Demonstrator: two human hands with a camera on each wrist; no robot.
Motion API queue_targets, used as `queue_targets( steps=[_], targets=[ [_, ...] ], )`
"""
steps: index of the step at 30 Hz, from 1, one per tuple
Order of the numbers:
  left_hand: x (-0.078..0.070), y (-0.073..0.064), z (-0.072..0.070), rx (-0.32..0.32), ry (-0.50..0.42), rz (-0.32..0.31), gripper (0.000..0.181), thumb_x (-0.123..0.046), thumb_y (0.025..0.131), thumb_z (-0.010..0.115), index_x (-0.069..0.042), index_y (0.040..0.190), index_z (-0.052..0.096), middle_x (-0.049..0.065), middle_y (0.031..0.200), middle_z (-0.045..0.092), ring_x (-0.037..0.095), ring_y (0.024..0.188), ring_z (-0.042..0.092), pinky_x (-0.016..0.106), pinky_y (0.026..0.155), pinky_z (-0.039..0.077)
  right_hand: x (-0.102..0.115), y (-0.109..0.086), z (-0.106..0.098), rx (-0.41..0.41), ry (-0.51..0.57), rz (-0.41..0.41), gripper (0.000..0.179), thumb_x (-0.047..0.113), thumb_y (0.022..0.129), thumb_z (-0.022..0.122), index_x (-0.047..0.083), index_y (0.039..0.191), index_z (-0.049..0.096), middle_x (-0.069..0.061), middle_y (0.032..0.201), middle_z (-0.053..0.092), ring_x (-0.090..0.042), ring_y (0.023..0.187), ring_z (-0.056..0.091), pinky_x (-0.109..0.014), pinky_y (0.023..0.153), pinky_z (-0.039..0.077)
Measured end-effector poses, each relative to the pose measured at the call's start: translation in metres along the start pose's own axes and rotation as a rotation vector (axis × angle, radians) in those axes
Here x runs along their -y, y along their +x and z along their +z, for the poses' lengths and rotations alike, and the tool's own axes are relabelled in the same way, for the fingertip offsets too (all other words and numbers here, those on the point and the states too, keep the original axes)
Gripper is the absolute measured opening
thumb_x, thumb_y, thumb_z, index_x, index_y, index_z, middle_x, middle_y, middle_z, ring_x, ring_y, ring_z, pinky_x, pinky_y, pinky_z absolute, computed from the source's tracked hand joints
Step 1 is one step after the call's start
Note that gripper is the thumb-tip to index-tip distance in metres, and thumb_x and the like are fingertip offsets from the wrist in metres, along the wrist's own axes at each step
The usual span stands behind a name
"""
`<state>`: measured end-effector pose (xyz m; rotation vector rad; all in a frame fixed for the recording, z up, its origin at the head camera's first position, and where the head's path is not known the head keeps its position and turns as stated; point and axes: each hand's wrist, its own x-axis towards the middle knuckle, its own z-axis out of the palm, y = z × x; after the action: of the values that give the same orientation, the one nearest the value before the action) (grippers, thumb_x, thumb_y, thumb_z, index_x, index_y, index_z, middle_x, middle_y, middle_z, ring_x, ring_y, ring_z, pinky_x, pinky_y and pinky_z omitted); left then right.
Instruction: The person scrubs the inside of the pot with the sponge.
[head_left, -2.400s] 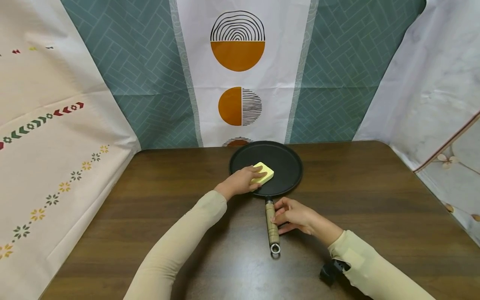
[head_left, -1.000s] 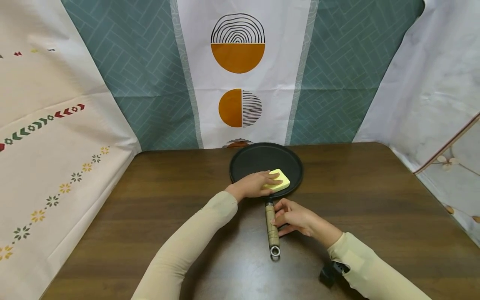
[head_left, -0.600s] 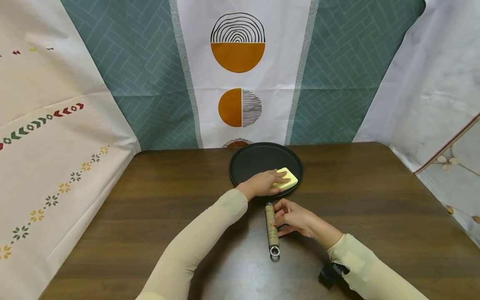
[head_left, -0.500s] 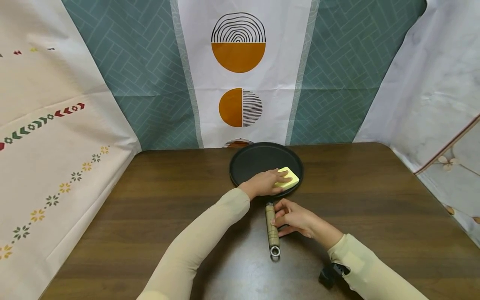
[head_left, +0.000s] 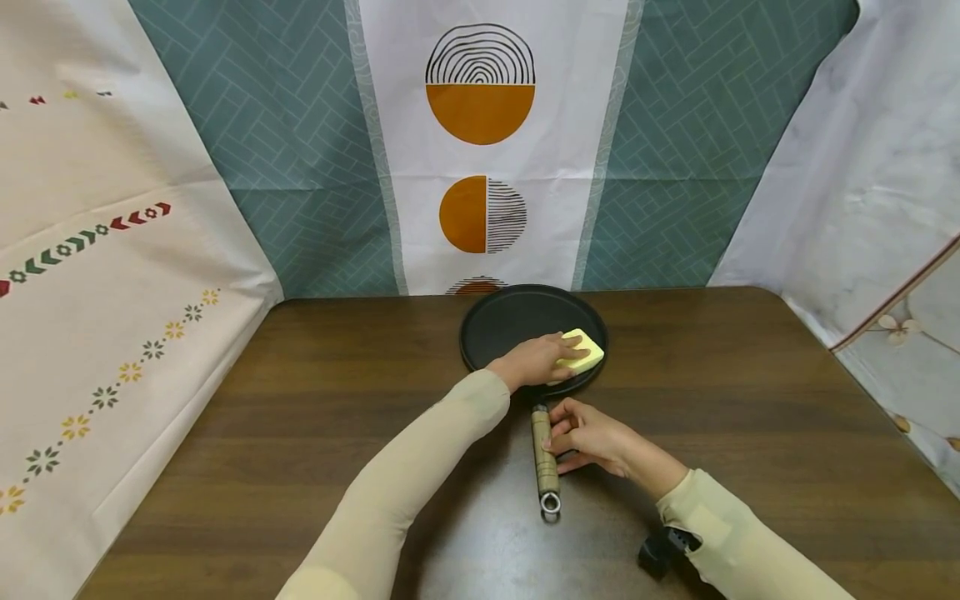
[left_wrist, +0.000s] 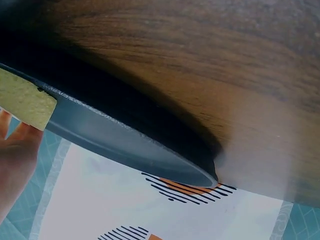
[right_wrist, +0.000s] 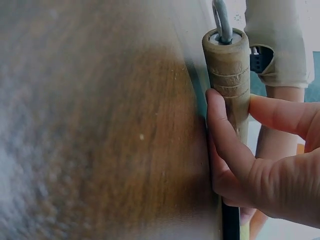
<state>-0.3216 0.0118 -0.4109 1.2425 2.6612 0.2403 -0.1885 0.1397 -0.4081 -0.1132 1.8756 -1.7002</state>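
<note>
A black, low-rimmed frying pan point(head_left: 498, 321) lies at the back of the table, its wooden handle point(head_left: 546, 454) pointing toward me. My left hand point(head_left: 532, 362) holds a yellow sponge point(head_left: 592, 354) on the right part of the pan, fingers spread over its top. In the left wrist view the sponge point(left_wrist: 25, 100) sits right at the pan's rim point(left_wrist: 145, 142). My right hand point(head_left: 596, 437) pinches the handle from the right. The right wrist view shows the thumb and fingers point(right_wrist: 232, 147) on opposite sides of the handle point(right_wrist: 227, 70), below its metal ring point(right_wrist: 221, 20).
The brown wooden table point(head_left: 300, 433) ends behind the pan at a hanging teal and white cloth point(head_left: 315, 208). Pale patterned cloths hang at the left point(head_left: 150, 333) and right point(head_left: 862, 217). A small black device point(head_left: 660, 550) sits at the right wrist.
My left hand has moved the sponge from the pan's left-middle, toward me and rightward, to its right side near the rim. My right hand and the pan stay in place.
</note>
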Motion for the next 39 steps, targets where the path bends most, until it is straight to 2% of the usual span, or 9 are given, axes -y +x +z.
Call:
queue_targets(
  steps=[19, 26, 39],
  targets=[
    [0.003, 0.025, -0.001, -0.02, 0.054, -0.046, 0.05, -0.031, 0.099, 0.055, -0.026, 0.147, 0.041, -0.002, 0.157, 0.027, 0.029, 0.141, 0.029, 0.034, 0.112, 0.028, -0.001, 0.004, -0.001, 0.003, 0.002, -0.006, 0.047, -0.001, 0.085, 0.064, -0.009, 0.121, 0.035, -0.018, 0.099, 0.051, -0.022, 0.082, 0.057, -0.042, 0.072, 0.057],
    [0.003, 0.037, -0.004, -0.04, 0.061, -0.095, 0.05, -0.034, 0.1, 0.053, -0.028, 0.147, 0.04, -0.003, 0.156, 0.027, 0.027, 0.142, 0.029, 0.036, 0.11, 0.033, 0.0, 0.004, -0.002, 0.0, -0.003, -0.021, 0.048, 0.0, 0.085, 0.064, -0.01, 0.122, 0.035, -0.018, 0.099, 0.053, -0.022, 0.083, 0.057, -0.042, 0.072, 0.057],
    [0.011, 0.054, -0.004, -0.057, 0.041, -0.192, 0.05, -0.034, 0.099, 0.053, -0.032, 0.148, 0.038, -0.007, 0.157, 0.026, 0.024, 0.143, 0.026, 0.038, 0.109, 0.034, -0.003, 0.004, 0.0, -0.014, -0.003, -0.032, 0.046, 0.0, 0.084, 0.064, -0.01, 0.12, 0.037, -0.017, 0.096, 0.055, -0.021, 0.08, 0.058, -0.041, 0.07, 0.057]
  ],
)
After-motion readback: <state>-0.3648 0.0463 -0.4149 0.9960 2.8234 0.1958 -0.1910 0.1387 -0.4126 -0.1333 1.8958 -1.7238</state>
